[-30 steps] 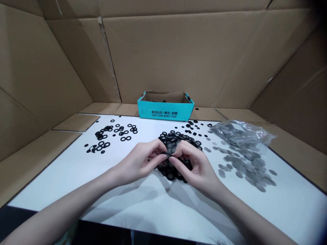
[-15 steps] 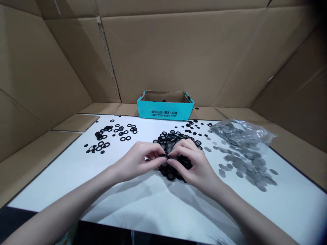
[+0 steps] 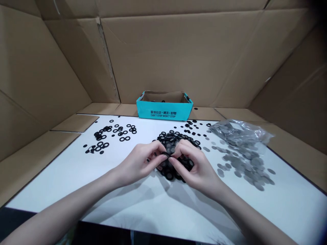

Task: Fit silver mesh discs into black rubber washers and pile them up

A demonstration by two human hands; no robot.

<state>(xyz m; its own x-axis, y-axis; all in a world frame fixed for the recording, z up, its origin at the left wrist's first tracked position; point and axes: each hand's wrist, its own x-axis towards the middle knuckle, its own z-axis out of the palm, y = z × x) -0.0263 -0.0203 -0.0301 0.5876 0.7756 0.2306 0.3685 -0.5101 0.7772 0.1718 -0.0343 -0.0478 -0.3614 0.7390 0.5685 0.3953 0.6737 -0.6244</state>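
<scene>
Fingertips of both hands have shifted slightly around the small, round black piece (image 3: pixel 166 154) since half a second ago, while the heaps about them lie as they were. My left hand (image 3: pixel 143 160) and right hand (image 3: pixel 195 166) meet tip to tip, thumbs and forefingers narrowed to a pinch on the piece's thin rim; it appears to be a ring, though it is too small and shadowed for me to tell whether its centre is filled. I hold it just above a dense heap of glossy black rings with grey centres (image 3: pixel 170 136), on the smooth white tabletop (image 3: pixel 63 180). To my left lie loose, open black rings (image 3: pixel 97 136), some overlapping. To my right, thin, translucent grey discs (image 3: pixel 255 170) spread beside a crinkled clear plastic bag (image 3: pixel 240 131) with more inside. Small black pieces (image 3: pixel 194 121) dot the surface beyond the heap. A turquoise cardboard box (image 3: pixel 165 109), open-topped and printed "CAN'T STOP WON'T STOP," stands at the far edge before creased brown cardboard walls (image 3: pixel 178 51).
</scene>
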